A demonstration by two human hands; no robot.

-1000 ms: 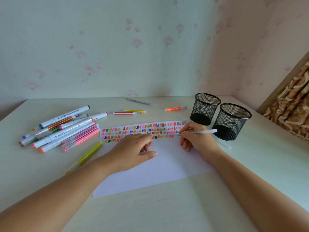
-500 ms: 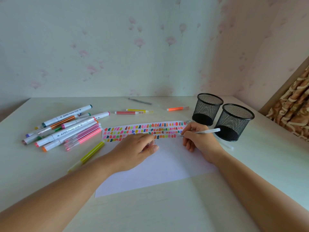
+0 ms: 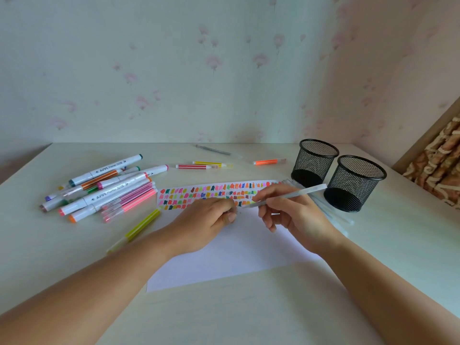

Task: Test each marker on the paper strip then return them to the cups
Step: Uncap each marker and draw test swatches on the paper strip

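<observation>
Two black mesh cups, the far cup [image 3: 315, 160] and the near cup [image 3: 356, 183], stand at the right of the table [image 3: 249, 314]. No marker shows above either rim, so I judge that the return step has not begun. The paper strip [image 3: 199, 192] lies along the top of a white sheet [image 3: 224, 260], crowded with rows of colour patches, so much of the testing looks done.

The right hand [image 3: 296, 215] pinches a pale marker [image 3: 301, 193] between thumb and fingertips, its tip low by the strip's lower edge. The left hand [image 3: 204, 222] rests on the strip with curled fingers; whether it pinches a cap I cannot tell.

A pile of markers [image 3: 107, 188] lies well to the left, a yellow-green marker [image 3: 142, 226] lies beside the sheet, and four thin pens [image 3: 194, 166] lie farther back. Clear pens [image 3: 333, 212] lie by the near cup. All of these are left to put away.
</observation>
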